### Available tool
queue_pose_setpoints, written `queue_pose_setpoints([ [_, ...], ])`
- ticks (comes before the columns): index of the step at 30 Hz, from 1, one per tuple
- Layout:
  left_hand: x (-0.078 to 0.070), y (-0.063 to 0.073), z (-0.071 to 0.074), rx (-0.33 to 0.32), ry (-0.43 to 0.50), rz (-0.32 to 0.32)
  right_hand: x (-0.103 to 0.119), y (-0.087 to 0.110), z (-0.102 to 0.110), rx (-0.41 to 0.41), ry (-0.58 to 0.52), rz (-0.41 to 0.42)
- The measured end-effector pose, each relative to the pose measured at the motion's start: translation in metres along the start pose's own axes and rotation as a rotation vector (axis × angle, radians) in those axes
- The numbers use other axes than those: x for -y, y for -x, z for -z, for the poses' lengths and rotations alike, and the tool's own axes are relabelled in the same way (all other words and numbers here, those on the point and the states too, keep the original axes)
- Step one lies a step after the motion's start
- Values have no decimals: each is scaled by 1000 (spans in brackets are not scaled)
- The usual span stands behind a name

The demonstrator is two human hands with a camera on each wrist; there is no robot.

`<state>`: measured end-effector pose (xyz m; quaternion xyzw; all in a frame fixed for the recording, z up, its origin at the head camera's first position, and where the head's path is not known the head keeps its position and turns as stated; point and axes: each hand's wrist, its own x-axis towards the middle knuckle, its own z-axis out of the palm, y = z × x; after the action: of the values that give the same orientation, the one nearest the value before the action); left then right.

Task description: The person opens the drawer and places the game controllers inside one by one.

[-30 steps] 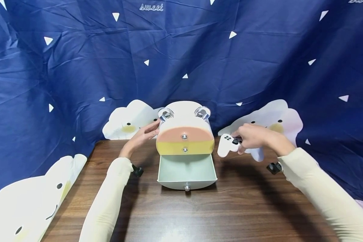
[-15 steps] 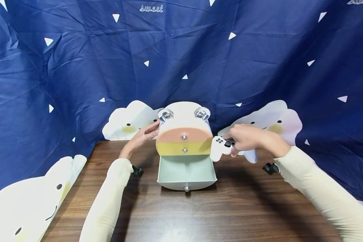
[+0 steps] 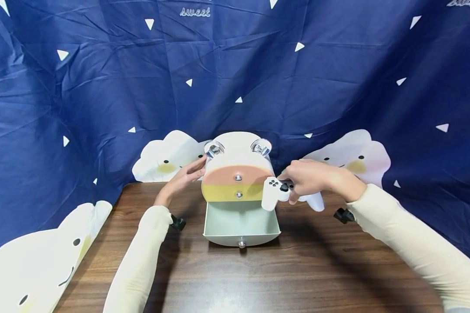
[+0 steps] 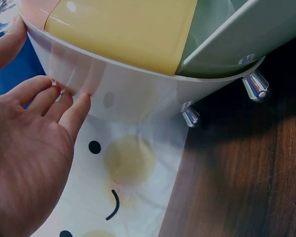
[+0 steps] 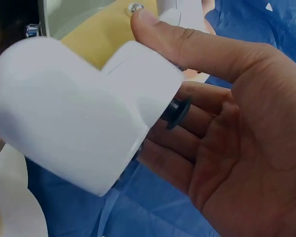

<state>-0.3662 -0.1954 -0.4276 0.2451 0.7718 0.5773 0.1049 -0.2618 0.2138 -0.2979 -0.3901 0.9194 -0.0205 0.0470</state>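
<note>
A white game controller (image 3: 270, 195) with black buttons and sticks is gripped by my right hand (image 3: 311, 177), fingers across its middle. It hangs above the table and overlaps the right front of a small drawer cabinet (image 3: 239, 145). The cabinet has a white body, two round silver eyes, and orange and yellow drawers that are closed. Its bottom green drawer (image 3: 243, 219) is pulled out, with nothing visible inside. My left hand (image 3: 185, 177) touches the cabinet's left side with its fingertips; in the left wrist view the fingers (image 4: 81, 111) rest against the white wall.
The cabinet stands on short silver feet (image 4: 191, 116) on a brown wooden table (image 3: 227, 278). A dark blue curtain (image 3: 235, 56) with white triangles and smiling clouds hangs behind the table and down its left side.
My right hand has carried the controller leftward, from beside the cabinet to the right front of it. The left hand and the pulled-out drawer have stayed in place.
</note>
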Motion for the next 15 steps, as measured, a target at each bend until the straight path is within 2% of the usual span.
queue_pose_setpoints([
  [5,0,0,0,5,14,-4,6,-7,-1,31,-13,-10],
  [9,-1,0,0,6,33,-11,11,-13,-3,44,-8,16],
  [15,0,0,0,-3,12,-1,16,-22,-6,66,2,23],
])
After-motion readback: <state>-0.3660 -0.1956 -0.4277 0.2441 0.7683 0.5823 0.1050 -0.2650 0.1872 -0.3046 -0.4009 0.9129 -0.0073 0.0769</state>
